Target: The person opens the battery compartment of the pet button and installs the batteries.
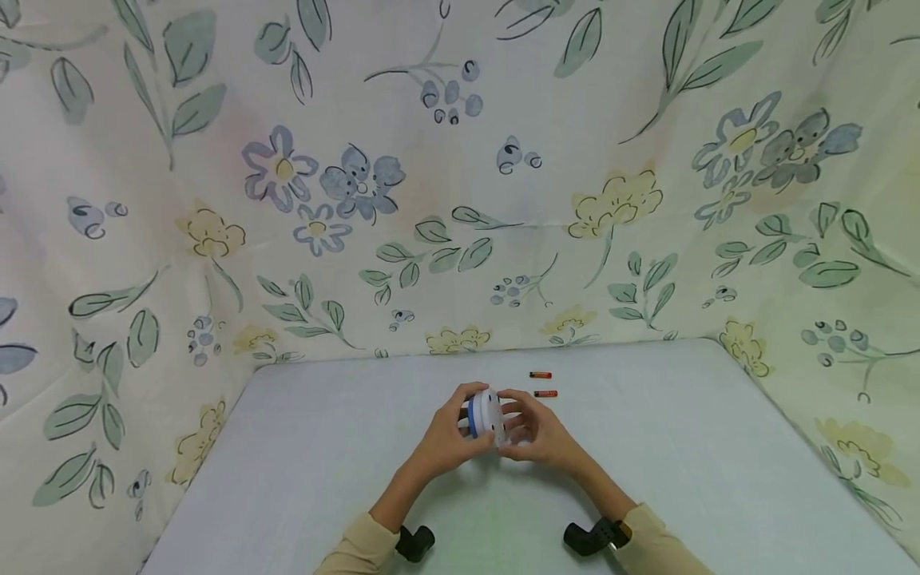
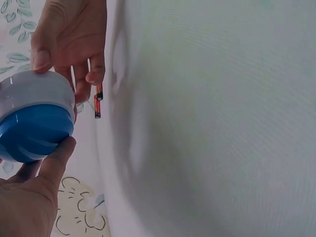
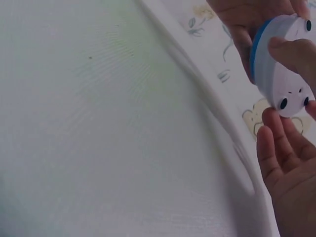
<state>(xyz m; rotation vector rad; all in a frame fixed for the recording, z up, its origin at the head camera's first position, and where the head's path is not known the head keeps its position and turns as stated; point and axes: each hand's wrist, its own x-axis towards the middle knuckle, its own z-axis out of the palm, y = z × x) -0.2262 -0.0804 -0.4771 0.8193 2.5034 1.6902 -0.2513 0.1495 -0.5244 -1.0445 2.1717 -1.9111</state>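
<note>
A round white device (image 1: 485, 414) with a blue side is held tilted on its edge above the table. My left hand (image 1: 444, 439) grips it from the blue side, thumb and fingers spread round the rim. From the other side, my right hand (image 1: 541, 435) holds the white part between thumb and fingers. The right wrist view shows the flat white face (image 3: 294, 74) with small dark round feet near its edge. In the left wrist view the blue part (image 2: 37, 133) bulges like a shallow dome. The right palm is hidden in the head view.
Two small orange-and-black batteries (image 1: 545, 394) lie side by side on the white table (image 1: 323, 447), just beyond the right hand. A floral cloth (image 1: 431, 200) hangs behind and beside the table. Each wrist wears a dark camera mount (image 1: 592, 537).
</note>
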